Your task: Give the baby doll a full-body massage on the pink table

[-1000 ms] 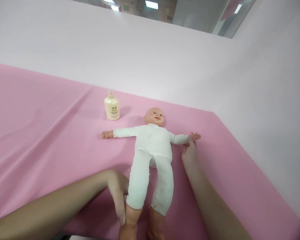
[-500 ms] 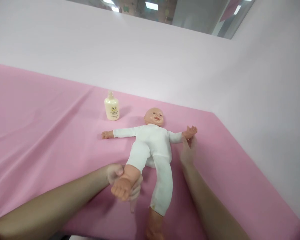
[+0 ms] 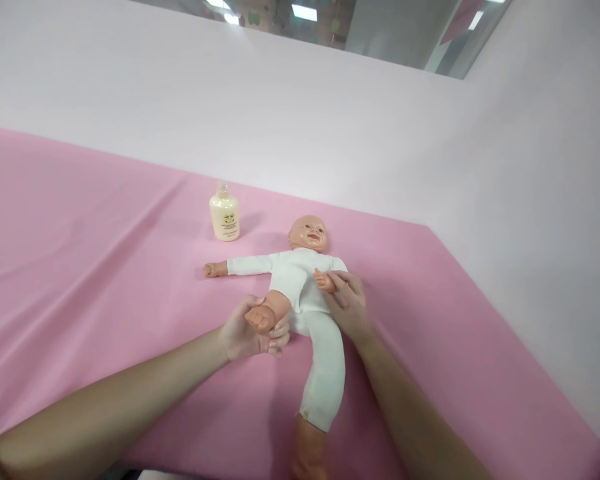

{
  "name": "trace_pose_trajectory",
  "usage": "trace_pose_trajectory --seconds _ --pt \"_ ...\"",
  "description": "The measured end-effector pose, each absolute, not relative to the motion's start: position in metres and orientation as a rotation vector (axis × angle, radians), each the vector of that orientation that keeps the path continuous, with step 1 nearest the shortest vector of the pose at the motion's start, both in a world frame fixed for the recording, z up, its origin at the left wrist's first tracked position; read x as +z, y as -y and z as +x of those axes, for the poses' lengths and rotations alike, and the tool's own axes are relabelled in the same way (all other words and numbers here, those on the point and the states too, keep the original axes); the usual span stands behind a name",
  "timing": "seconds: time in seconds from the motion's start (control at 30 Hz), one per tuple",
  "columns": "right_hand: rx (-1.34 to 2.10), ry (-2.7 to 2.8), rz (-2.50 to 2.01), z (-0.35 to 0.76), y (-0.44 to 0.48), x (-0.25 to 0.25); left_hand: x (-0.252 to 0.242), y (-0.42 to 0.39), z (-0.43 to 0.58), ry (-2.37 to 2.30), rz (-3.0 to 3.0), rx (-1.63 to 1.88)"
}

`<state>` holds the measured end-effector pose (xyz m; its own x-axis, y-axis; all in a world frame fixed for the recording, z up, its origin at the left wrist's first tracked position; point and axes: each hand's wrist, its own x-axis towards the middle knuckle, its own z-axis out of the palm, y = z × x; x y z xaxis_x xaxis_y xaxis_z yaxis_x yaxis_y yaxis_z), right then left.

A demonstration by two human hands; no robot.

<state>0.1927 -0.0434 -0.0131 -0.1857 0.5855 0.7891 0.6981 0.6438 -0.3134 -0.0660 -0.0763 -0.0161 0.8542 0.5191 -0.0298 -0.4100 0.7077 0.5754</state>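
Note:
A baby doll [image 3: 313, 293] in a white body suit lies on its back on the pink sheet [image 3: 130, 267], head away from me. My left hand [image 3: 250, 331] is wrapped round the doll's ankle on the left side, and that leg is raised and bent towards the belly. On the other side my right hand [image 3: 349, 303] grips the doll's forearm near the wrist, with the doll's hand folded in over its chest. The doll's other arm stretches out to the left, and its other leg lies straight towards me.
A pale yellow bottle [image 3: 225, 217] with a small label stands upright beyond the doll's outstretched arm. White walls [image 3: 280, 113] rise behind and to the right of the sheet. A window [image 3: 380, 33] is set high in the back wall.
The held leg has been pushed up and bent towards the belly. My right hand has brought the doll's arm from stretched out at the right inward across the chest.

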Motion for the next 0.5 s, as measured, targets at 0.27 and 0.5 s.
trace_pose_trajectory --seconds 0.27,0.5 --pt "-0.214 2.017 -0.977 0.1919 0.0448 -0.0097 -0.0143 0.078 -0.0642 -0.279 0.573 0.553" --pt "-0.259 2.02 -0.981 0.1909 0.0441 -0.0097 -0.0123 0.0783 -0.0638 -0.273 0.636 0.526"
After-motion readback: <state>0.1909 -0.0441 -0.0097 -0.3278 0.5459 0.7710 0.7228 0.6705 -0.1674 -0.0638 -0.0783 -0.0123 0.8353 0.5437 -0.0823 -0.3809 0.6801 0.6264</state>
